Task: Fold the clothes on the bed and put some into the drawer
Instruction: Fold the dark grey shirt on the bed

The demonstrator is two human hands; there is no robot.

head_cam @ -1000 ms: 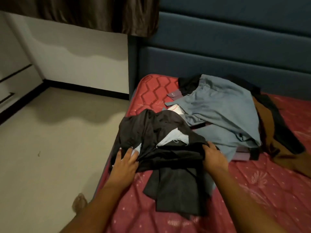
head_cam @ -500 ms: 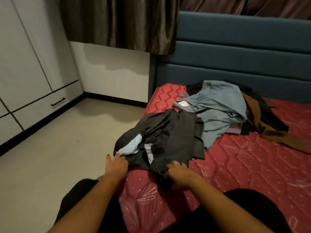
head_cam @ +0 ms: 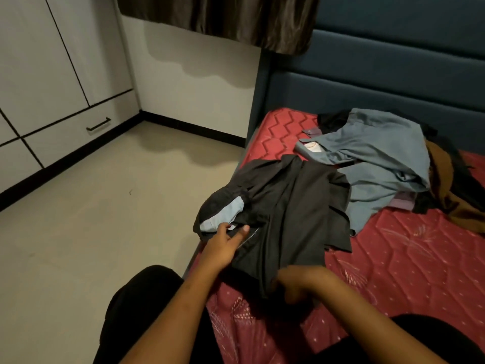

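A red quilted mattress [head_cam: 393,264] lies in front of you. A crumpled dark grey garment [head_cam: 288,206] rests on it at 12 o'clock, by the left edge. Beyond, at 1 o'clock, a heaped blue-grey shirt [head_cam: 380,153] touches a brown garment [head_cam: 446,185] at 2 o'clock.

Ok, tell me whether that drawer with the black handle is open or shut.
Shut. The drawer front sits flush with the cabinet panels around it, and no gap or inside shows behind its handle.

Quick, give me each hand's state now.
Left hand: open, fingers resting on the dark garment.
Right hand: fingers curled, gripping the dark garment's near edge.
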